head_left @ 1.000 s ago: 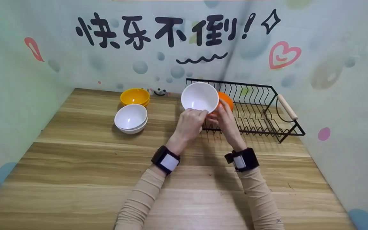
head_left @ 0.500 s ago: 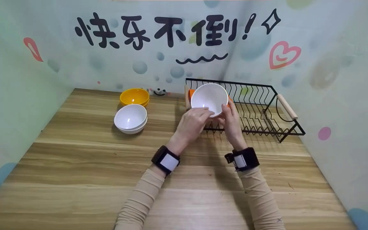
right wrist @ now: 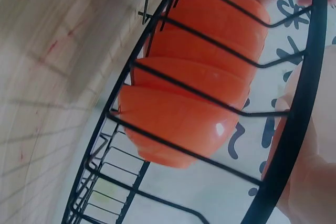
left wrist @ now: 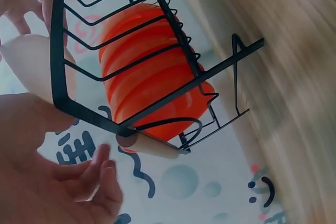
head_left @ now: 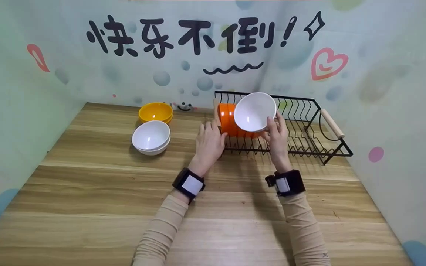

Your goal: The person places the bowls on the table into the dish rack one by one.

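My right hand (head_left: 277,138) holds a white bowl (head_left: 255,111) by its right rim, thumb on the rim. The bowl is tilted, its inside toward the head camera, above the black dish rack (head_left: 298,152). Several orange bowls (head_left: 227,119) stand on edge in a row at the rack's left end, partly hidden behind the white bowl; the left wrist view shows the orange row (left wrist: 152,72) through the wires. My left hand (head_left: 210,145) is beside the rack's left end, near its wooden handle (left wrist: 149,145), with loosely bent fingers and nothing in them.
Two stacked white bowls (head_left: 152,136) stand on the wooden table (head_left: 87,192) to the left, with yellow stacked bowls (head_left: 156,112) behind them. A second wooden handle (head_left: 332,123) is at the rack's right end. A printed backdrop (head_left: 124,81) rises behind the table.
The white bowl has shifted to the right, now in my right hand only. My left hand has let go of it and moved left to the rack's end, and the orange bowls show more.
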Motion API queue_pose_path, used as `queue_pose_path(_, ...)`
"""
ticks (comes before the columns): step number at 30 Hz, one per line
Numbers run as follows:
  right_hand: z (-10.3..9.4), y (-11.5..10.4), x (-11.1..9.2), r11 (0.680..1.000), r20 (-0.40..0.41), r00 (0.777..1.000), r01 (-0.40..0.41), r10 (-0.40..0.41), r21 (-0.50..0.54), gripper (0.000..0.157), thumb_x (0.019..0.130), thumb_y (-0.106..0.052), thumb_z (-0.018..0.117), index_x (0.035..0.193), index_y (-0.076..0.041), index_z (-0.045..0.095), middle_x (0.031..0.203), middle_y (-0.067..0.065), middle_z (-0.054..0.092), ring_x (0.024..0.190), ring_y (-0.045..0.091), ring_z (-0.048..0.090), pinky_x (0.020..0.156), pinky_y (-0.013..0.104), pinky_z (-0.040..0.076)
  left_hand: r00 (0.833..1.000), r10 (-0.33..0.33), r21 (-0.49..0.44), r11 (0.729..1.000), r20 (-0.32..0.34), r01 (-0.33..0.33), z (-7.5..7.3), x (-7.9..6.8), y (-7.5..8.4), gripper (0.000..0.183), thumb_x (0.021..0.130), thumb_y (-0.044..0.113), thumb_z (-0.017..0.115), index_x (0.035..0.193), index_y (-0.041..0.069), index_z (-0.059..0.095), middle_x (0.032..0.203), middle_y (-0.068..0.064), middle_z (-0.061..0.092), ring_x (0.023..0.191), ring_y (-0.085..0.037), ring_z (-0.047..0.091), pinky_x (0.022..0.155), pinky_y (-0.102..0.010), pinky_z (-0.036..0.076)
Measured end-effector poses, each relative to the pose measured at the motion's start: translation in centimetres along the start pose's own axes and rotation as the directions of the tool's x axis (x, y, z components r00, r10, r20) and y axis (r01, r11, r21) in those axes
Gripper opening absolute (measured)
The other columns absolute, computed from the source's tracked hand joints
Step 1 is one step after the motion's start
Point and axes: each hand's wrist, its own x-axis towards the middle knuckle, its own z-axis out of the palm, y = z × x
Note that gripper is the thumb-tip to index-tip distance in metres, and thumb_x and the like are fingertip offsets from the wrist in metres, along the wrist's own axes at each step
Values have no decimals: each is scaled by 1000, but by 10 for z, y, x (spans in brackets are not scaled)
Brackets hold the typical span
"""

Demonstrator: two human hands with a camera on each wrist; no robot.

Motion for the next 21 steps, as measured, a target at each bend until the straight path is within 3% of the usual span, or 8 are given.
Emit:
queue_pose_path(5,-6,-1,2,999,-58,998,23,-25,-43,52,91,-29,51,140,-18,35,119,16,45,110,27,52,91,36,49,999,0,3,1000,45,0,2,-1,-1,37,90,22,54,118,-3,55,90,-16,67,78,-30,62,63,-39,52)
queue_pose_path(12,-19,-3,6,998,-168,984,64,-60,14,54,90,-22,56,140,-18,36,111,8,48,109,24,52,93,32,47,998,45,9,999,45,-45,3,-2,-4,31,88,15,55,115,-1,59,74,-15,67,64,-29,64,54,-39,51)
queue_pose_path(18,-36,-4,11,992,-273,957,72,-98,-104,58,84,-24,64,137,-22,40,103,3,50,98,17,54,93,34,47,997,25,-6,1000,73,-24,4,-2,-5,36,88,16,55,120,1,57,74,-14,67,63,-28,64,53,-38,50)
queue_pose_path(21,-43,-4,15,981,-294,951,43,-98,-188,59,81,-26,68,135,-25,43,104,0,45,101,17,53,93,34,47,997,27,-18,999,67,-26,3,-3,-5,36,87,14,54,120,0,56,73,-13,66,62,-27,63,52,-37,50)
